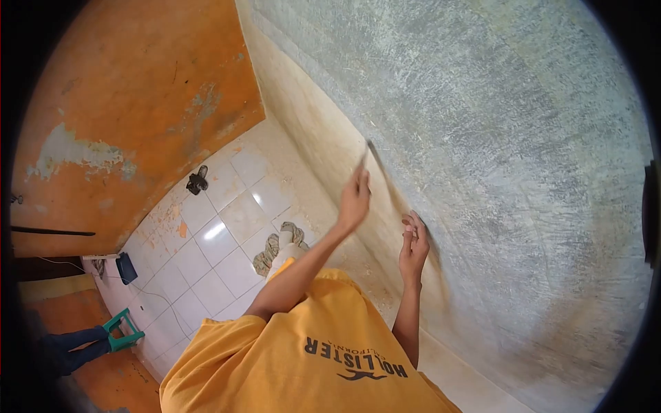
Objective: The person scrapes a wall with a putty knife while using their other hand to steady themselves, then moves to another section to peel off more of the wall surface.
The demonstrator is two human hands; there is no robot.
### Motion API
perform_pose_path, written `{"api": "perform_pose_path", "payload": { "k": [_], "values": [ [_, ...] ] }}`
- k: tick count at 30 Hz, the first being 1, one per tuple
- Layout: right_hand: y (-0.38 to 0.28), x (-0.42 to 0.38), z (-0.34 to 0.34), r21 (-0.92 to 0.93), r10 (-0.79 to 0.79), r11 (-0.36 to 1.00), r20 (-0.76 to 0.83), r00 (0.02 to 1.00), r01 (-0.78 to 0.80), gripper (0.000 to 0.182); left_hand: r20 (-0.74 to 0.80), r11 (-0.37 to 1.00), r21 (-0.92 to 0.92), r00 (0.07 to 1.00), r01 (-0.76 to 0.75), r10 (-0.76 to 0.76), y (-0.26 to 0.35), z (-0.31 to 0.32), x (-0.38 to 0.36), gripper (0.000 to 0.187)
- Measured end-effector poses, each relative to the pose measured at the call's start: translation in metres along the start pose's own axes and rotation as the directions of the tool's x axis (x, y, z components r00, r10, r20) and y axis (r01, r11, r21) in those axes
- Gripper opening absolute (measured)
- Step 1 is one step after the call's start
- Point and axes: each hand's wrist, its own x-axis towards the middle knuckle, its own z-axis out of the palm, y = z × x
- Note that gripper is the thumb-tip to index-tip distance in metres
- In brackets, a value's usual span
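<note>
My left hand (355, 199) is closed around a thin tool that looks like a scraper (369, 145); its dark tip meets the wall where the cream surface borders the grey one. Lower along that border is my right hand (413, 249), fingers curled in close to the wall (475, 158). I cannot tell what, if anything, is between its fingers. The wall is rough, mottled grey-green above, with a smooth cream band (310, 103) below. A brownish shadow runs along the border between my two hands.
An orange wall (151, 62) with peeling patches stands to the left. Flakes (165, 220) litter the white tiled floor (217, 255). Dark footwear (197, 180) lies by that wall. Further left are a blue container (126, 268), a cord and a green stool (124, 330) beside a person's legs (79, 342).
</note>
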Motion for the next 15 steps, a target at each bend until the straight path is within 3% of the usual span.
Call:
{"api": "perform_pose_path", "payload": {
  "k": [3,9,15],
  "values": [
    [0.001,-0.003,0.002,0.007,0.010,1.000,0.000,1.000,-0.010,0.040,-0.006,0.996,-0.027,0.997,0.082,-0.083,0.013,-0.018,0.011,0.049],
    [-0.005,0.002,0.004,-0.031,0.012,0.999,0.002,1.000,-0.012,0.040,-0.005,1.000,-0.010,1.000,-0.021,0.021,0.005,-0.011,0.016,0.054],
    [-0.002,-0.003,0.004,-0.037,-0.007,0.999,0.011,1.000,0.007,0.040,0.022,0.998,0.058,1.000,-0.008,0.007,-0.001,-0.011,0.001,0.052]
  ]
}}
